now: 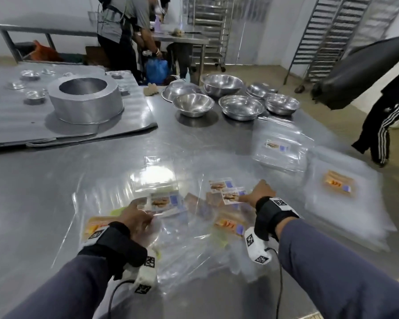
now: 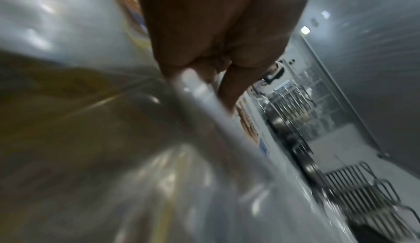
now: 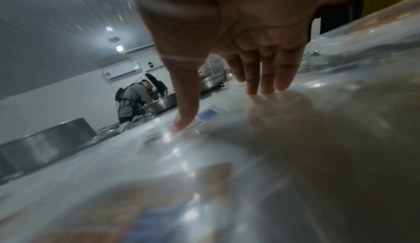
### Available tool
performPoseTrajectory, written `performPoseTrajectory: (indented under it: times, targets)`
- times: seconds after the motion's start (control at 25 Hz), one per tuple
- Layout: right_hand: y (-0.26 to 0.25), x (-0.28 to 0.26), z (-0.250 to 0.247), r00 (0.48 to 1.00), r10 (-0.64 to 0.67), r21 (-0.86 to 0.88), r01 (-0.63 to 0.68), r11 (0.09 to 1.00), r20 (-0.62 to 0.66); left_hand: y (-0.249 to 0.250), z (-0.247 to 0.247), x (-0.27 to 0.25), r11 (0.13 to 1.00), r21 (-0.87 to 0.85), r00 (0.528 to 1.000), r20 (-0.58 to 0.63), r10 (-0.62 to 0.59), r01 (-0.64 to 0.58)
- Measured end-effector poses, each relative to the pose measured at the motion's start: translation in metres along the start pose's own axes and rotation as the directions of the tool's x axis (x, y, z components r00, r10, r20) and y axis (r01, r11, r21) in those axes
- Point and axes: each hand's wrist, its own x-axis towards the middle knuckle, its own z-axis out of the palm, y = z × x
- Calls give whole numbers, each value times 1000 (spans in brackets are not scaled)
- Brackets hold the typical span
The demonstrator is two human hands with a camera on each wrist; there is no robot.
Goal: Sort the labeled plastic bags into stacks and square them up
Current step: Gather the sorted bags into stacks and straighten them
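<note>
A loose pile of clear plastic bags with beige and orange labels lies on the steel table in front of me. My left hand pinches the edge of one clear bag at the pile's left, fingers curled; the left wrist view is blurred. My right hand rests on the pile's right side, its straight fingers and thumb touching the plastic beside a beige label. Two stacks sit to the right: a beige-labeled stack farther back and an orange-labeled stack nearer.
Several steel bowls stand at the back of the table. A large round metal ring sits on a grey sheet at the back left. One person works behind it, another in black stands at the right. Tray racks line the wall.
</note>
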Motion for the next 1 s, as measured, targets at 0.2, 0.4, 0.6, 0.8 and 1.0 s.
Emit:
performPoseTrajectory:
  times: [0.2,0.4,0.6,0.8,1.0]
  targets:
    - [-4,25,4,999,-34,145,29,989,33,-2,-4,8,997,74,1000,9,-20,19]
    - [-6,43,1,982,-154,261,123,957,105,-8,-4,12,999,10,999,-30,-33,34]
    - [-24,50,-1,988,-154,327,144,934,7,-6,-3,10,997,-39,997,-33,-73,71]
    - [-31,41,3,988,-119,365,77,928,94,-2,1,5,995,-66,995,-59,-80,76]
    - [-46,47,6,949,-221,423,109,899,225,-2,2,4,996,-54,995,-69,-69,65]
